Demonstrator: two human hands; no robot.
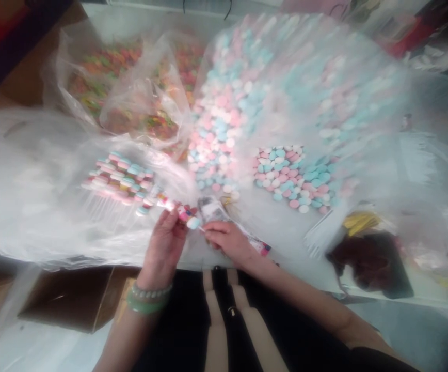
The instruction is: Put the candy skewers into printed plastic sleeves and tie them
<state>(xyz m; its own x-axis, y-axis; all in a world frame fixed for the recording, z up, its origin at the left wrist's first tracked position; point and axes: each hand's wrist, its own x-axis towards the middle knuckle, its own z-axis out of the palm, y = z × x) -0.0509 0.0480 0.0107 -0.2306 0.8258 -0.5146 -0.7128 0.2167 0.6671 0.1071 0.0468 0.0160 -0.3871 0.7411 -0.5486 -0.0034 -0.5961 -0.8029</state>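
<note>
My left hand [168,237] grasps a lollipop [193,223] by its printed pink wrapper [185,213], and my right hand [229,240] pinches its thin stick [202,228] between thumb and fingertips. The lollipop is just in from the table's [301,263] front edge, near the middle. Its long axis runs crosswise, sloping a little toward me on the right: the wrapped part points left and away, the stick right.

The table's front edge runs close below my wrists, with an open cardboard box [73,299] under its left part. Between my right wrist and the bundle of slim white sticks [319,232] lies a smooth, pale stretch of surface. On my left, nearer room is clear plastic sheeting [53,227], creased and glossy. On it lies a pile of lollipops [119,178], their sticks toward the front edge.

Beyond my right hand spreads a heap of candies [293,178], flat, round, matt, in pink, white and blue. Toward the back edge sit a big clear bag [286,93] of the same and a crinkled bag [131,98] of orange and green pieces, too blurred to make out.
</note>
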